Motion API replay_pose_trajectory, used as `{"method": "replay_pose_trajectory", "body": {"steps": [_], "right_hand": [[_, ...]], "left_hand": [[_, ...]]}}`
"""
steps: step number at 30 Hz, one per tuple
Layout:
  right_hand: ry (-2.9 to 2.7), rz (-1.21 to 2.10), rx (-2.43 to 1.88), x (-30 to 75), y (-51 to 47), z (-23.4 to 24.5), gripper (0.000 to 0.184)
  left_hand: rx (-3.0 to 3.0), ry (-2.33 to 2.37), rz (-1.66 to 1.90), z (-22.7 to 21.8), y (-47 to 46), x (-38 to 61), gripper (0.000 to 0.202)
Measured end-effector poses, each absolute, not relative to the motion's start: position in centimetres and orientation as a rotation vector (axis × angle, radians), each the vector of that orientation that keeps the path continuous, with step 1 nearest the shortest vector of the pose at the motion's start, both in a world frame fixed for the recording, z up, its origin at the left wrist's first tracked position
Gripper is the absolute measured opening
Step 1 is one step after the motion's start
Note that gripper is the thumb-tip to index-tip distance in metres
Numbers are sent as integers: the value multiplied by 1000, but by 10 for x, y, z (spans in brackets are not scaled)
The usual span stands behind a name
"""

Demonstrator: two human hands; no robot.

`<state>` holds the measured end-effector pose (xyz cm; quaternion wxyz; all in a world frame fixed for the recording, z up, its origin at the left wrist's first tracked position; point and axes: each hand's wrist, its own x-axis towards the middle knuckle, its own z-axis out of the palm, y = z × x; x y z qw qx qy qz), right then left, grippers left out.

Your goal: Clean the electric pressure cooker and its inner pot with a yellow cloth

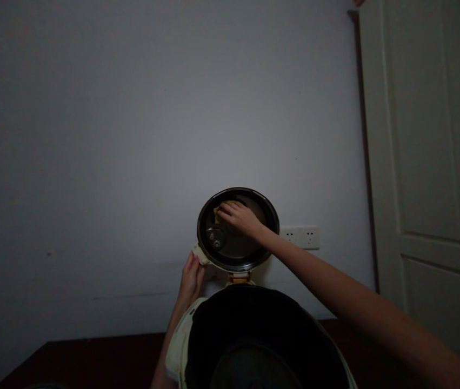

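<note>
A pressure cooker (179,346) with a pale outer shell and a dark inside stands in front of me. Its round lid (250,248) is raised on an orange-brown hinge at the back, inner side facing me. My left hand (191,278) grips the pale handle (200,254) at the lid's lower left. Against the inside of the lid, my right hand (240,215) presses a yellow cloth (216,215), its fingers bent over it; much of the cloth is hidden under them. Round valve fittings (215,239) show at the lid's lower left.
The cooker stands on a dark table (104,356) against a plain wall (132,135). Wall sockets (308,237) sit just right of the lid. A pale panelled door (424,135) is at the right. A partly seen round rim shows at the bottom left edge.
</note>
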<state>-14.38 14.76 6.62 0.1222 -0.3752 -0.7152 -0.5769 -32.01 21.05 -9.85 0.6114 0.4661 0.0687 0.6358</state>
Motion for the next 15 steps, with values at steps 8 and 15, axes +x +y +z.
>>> {"method": "replay_pose_trajectory", "body": {"steps": [8,15], "right_hand": [[-1856,-1601,-1596,-108,116,45,31],[-1968,-1463,-1781,-110,102,-6,25]], "left_hand": [[1084,168,1481,-106,225,-316,48],[1062,216,1495,-110,229,-317,44]]}}
